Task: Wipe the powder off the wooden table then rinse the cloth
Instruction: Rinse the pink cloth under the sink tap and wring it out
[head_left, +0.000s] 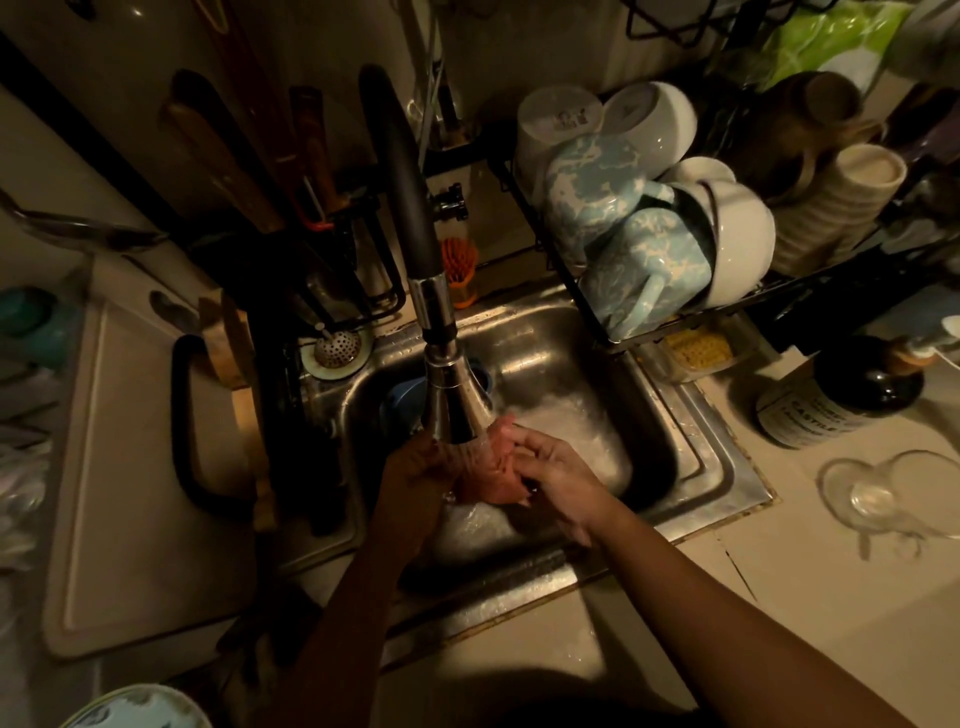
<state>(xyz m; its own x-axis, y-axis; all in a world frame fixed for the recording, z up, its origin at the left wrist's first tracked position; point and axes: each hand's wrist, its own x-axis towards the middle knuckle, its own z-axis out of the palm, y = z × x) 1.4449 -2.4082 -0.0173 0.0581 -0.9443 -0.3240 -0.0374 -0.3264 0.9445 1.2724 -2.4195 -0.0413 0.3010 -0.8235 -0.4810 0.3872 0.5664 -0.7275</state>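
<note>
Dim kitchen countertop (779, 597), pale and low-lit, with a steel sink (691, 431) set in the middle of it. That sink is our landmark.

Far to the left of the sink, a pale cutting board (130, 493) lies flat on the counter. At the sink's back left corner sits a perforated metal strainer (336, 348).

Over the sink now: the faucet (452, 400) arches down from the back wall, its spray head pointing into the basin, and water pours out of it. The left forearm comes up from the bottom edge and crosses the sink's front rim. The left hand (415, 467) is tucked right under the spray head, wrapped around the left side of the cloth (493, 478), though its fingertips are lost in shadow and spray.

The cloth is a reddish bundle held above the basin, directly in the stream, bunched between both hands.

The right forearm angles in from the lower right corner. The right hand (561, 473) is knuckles up, with its fingers curled over the cloth's right edge and clamped on it.

Behind the sink's right side, a black wire dish rack (519, 192) carries blue marbled mugs (597, 192) and white bowls (743, 244). Right of the sink stand a dark labelled bottle (841, 395) and a clear glass (878, 493) on the counter.
</note>
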